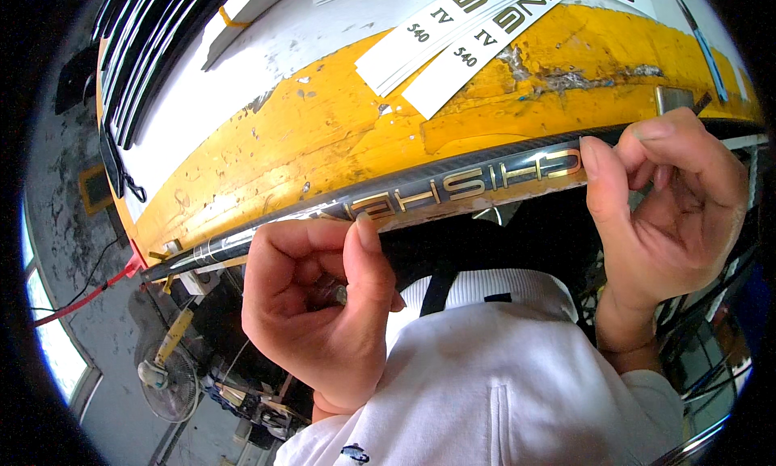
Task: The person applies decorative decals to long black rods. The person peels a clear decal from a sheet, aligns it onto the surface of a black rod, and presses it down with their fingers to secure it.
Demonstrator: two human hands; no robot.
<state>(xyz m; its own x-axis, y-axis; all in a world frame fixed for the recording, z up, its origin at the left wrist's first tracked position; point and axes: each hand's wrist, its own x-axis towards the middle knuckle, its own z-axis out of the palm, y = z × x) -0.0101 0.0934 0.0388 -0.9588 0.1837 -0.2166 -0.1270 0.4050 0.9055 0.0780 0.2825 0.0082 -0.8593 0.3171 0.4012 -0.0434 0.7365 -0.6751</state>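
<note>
A clear decal strip [469,185] with gold lettering is stretched between my two hands, along the near side of a dark tapered rod [206,252]. My left hand [319,304] pinches the strip's left end between thumb and forefinger. Something small and shiny shows inside the curled fingers there, too unclear to name. At the strip's right end my right hand [671,199] is closed in a pinch, thumb and forefinger together, with the other fingers curled. Whether the strip touches the rod all along cannot be told.
Printed white decal sheets [453,78] lie on the worn yellow table edge [299,126]. Several black rods [153,62] lie at the far left. A metal block [675,100] sits near my right hand. A fan [170,377] stands at lower left, below a red cord [89,295].
</note>
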